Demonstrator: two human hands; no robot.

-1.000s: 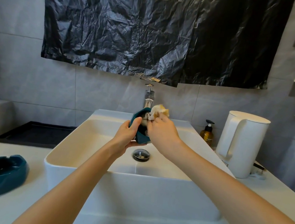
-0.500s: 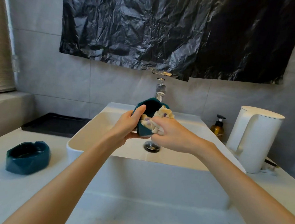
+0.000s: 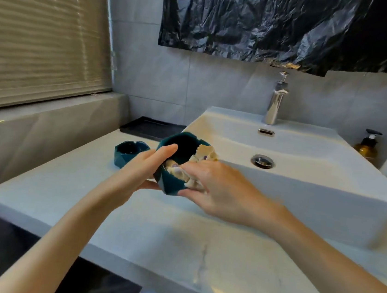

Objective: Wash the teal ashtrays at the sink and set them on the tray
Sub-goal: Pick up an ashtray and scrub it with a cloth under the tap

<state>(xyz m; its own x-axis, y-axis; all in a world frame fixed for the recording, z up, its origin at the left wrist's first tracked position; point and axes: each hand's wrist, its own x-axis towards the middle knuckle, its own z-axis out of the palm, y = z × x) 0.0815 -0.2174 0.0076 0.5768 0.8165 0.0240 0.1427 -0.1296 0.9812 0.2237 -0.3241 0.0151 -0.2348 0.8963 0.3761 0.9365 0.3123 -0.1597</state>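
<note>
Left hand [image 3: 142, 167] is gripping the teal ashtray [image 3: 171, 186] above the tabletop [image 3: 177, 241]; right hand [image 3: 218, 193] is pinching a pale cloth [image 3: 205, 152] inside it.

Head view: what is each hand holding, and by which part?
The left hand grips a teal ashtray by its rim and underside; right hand pinches a cloth inside it.

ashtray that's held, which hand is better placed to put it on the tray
Left: the left hand grips the ashtray and is nearer the tray; the right hand holds the cloth.
</note>
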